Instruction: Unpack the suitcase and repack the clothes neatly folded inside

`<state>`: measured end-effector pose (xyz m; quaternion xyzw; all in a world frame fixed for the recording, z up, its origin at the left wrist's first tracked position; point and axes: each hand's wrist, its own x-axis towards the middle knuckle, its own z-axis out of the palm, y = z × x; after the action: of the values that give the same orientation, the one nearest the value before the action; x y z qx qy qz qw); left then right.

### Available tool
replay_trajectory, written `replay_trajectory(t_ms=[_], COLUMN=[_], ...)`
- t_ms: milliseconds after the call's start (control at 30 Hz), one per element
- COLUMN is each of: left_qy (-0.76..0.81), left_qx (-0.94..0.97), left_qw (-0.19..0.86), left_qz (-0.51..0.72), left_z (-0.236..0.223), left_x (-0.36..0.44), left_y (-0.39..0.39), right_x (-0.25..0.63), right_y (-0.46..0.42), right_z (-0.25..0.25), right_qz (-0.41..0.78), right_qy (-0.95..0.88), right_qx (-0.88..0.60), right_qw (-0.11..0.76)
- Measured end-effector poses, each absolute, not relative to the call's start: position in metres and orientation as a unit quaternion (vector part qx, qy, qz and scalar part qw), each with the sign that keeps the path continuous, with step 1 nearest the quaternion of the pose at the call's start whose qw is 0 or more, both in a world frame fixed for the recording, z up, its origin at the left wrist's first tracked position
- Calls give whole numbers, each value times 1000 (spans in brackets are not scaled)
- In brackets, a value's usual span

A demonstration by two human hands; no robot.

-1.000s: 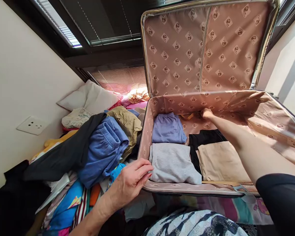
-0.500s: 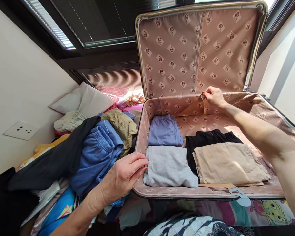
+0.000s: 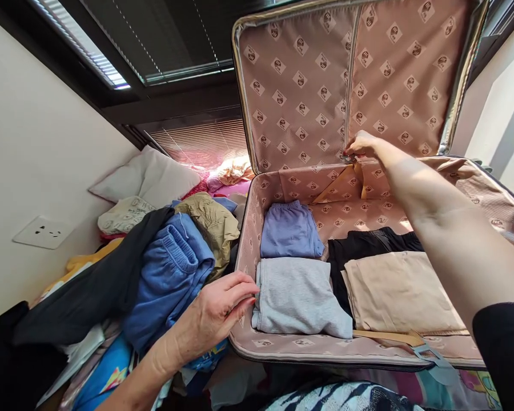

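Holds the right arm stretched forward across the open suitcase (image 3: 246,245), above a black garment (image 3: 362,242) and a folded beige garment (image 3: 400,291). Bends the right hand (image 3: 362,144) down at the wrist near the base of the lid, clamping the fingertips on the buckle (image 3: 348,158) of a tan strap (image 3: 333,185), at the suitcase's far side. Angles the left forearm up from the lower left. Rests the left hand (image 3: 225,302) by the left rim, knuckles up, just beside folded grey clothing (image 3: 302,297), fingers curved close to the thumb; cannot tell whether pinching anything.
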<state>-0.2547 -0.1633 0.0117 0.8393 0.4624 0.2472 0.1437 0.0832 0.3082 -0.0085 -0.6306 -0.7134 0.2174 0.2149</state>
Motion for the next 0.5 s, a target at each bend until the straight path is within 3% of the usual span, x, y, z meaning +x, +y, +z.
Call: replay_trajectory(t_ms=[133, 367, 500], left_qy=[470, 477, 482], left_qx=[831, 821, 814], left_qw=[158, 173, 184], left_qz=[251, 261, 266], left_z=[9, 6, 6], left_x=[-257, -259, -261], left_y=[-164, -169, -171], right_x=[81, 90, 89], right_y=[302, 300, 300], right_z=[3, -8, -7], right_qz=[241, 234, 210], right_qy=[-683, -647, -676], right_qx=[-676, -676, -662], right_qw=[139, 263, 246])
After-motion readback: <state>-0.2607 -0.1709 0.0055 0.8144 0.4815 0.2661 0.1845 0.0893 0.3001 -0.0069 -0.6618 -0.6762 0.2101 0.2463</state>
